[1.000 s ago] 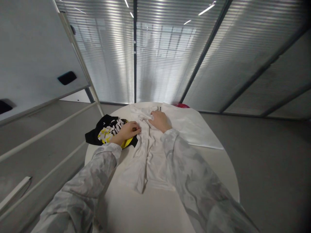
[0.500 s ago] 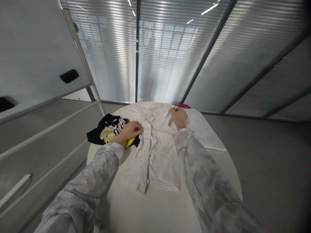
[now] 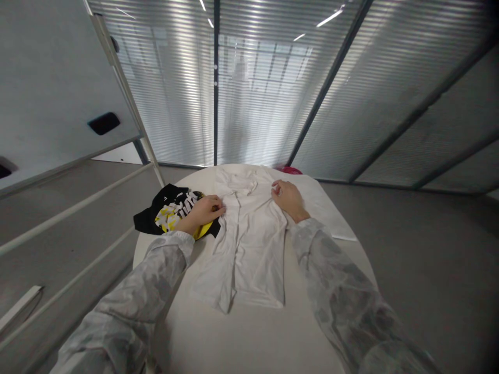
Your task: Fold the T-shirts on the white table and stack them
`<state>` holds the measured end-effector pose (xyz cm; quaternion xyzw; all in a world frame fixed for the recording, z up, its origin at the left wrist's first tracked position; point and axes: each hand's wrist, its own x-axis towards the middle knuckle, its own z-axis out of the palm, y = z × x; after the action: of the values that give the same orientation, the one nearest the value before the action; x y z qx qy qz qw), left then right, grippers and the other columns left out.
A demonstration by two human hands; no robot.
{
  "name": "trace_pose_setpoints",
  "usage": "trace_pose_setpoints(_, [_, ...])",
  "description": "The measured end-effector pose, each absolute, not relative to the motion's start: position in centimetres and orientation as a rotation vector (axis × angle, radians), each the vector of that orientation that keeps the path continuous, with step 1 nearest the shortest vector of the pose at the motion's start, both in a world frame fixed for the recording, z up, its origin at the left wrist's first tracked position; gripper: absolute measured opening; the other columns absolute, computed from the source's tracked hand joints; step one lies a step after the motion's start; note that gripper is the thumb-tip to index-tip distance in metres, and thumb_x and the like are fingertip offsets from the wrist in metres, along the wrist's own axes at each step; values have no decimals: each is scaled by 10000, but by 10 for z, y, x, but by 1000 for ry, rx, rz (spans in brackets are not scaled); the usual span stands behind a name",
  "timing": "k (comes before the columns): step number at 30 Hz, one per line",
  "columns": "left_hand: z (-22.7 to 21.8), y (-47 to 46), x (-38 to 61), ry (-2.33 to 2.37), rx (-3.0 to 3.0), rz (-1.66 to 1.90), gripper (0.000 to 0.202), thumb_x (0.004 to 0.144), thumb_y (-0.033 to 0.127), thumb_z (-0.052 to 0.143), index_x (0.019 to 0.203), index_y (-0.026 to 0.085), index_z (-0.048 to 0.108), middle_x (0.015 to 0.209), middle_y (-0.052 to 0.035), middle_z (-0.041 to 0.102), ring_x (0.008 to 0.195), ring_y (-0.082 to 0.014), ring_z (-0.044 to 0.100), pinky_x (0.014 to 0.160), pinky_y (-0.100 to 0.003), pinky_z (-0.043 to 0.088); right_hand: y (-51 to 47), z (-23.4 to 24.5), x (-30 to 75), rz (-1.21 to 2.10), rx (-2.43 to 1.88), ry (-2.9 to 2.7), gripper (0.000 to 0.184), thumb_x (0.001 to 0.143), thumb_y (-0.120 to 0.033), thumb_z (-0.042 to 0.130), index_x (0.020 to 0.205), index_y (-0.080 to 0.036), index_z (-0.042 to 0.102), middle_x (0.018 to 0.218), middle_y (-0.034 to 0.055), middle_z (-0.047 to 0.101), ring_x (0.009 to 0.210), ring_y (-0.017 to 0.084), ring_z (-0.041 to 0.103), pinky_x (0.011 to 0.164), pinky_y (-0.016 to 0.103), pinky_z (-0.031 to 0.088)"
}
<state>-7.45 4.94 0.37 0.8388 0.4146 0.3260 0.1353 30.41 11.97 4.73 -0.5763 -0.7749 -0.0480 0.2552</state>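
A white garment (image 3: 249, 244) lies lengthwise on a round white table (image 3: 249, 332), folded narrow with its collar at the far end. My left hand (image 3: 205, 210) rests at the garment's left edge with fingers curled, pinching the fabric. My right hand (image 3: 287, 198) sits on the garment's upper right edge, fingers curled on the cloth. Both arms wear pale grey patterned sleeves.
A black and yellow printed garment (image 3: 171, 213) is bunched at the table's left side, under my left wrist. A flat white sheet (image 3: 327, 213) lies at the right. Something pink (image 3: 290, 170) shows past the far rim. A white board on a frame (image 3: 58, 104) stands left.
My right hand moved from the collar area in the middle out to the garment's right edge, and that side now lies folded in and flatter. My left hand stayed put.
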Motion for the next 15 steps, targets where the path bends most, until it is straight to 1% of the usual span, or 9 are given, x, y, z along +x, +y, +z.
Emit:
trace_pose_setpoints(1, [3,50,-75,1200,2430,947,303,1023,405,683,780,227,726,957,-77,744,936,-230,726,923,-365,559,119,47,301,-148,-1526,-2213,246,980,-257,617,1168,-198,765,999,102,784,1026,292,661,1007,398,457])
trace_pose_setpoints(3, [3,50,-75,1204,2429,952,305,1023,404,684,777,229,724,962,-77,746,940,-231,728,926,-365,562,120,46,300,-202,-1513,-2331,249,993,-259,603,1140,-184,790,1120,136,797,1100,306,660,1040,407,448])
trace_pose_setpoints(5, [2,50,-75,1211,2429,949,314,1026,411,679,773,231,723,962,-77,746,938,-231,727,925,-367,563,124,44,305,-251,-1569,-2319,299,1003,-282,603,1202,-160,790,1286,168,774,1191,320,652,1075,416,438])
trace_pose_setpoints(7, [2,50,-75,1212,2432,940,322,1030,421,672,775,231,721,960,-78,747,940,-232,726,928,-369,563,129,42,316,-266,-1673,-2231,379,1011,-311,608,1314,-139,757,1402,190,733,1237,326,652,1094,423,431])
trace_pose_setpoints(10, [2,50,-74,1207,2437,944,327,1030,426,669,773,229,714,958,-80,748,942,-234,725,932,-371,562,136,40,337,-217,-1882,-2046,441,1034,-365,595,1380,-121,720,1420,226,717,1240,331,661,1080,437,424])
trace_pose_setpoints(13, [2,50,-74,1201,2433,957,323,1030,417,670,773,226,708,966,-80,748,942,-233,723,929,-372,561,139,41,351,-190,-2002,-1908,484,1061,-384,548,1380,-53,699,1404,304,699,1284,366,638,1085,486,404])
trace_pose_setpoints(15, [2,51,-75,1196,2437,950,321,1032,418,666,780,225,713,965,-79,746,932,-230,717,921,-372,560,137,44,351,-217,-1997,-1874,519,1070,-374,524,1440,-35,655,1508,329,633,1384,382,585,1138,513,378])
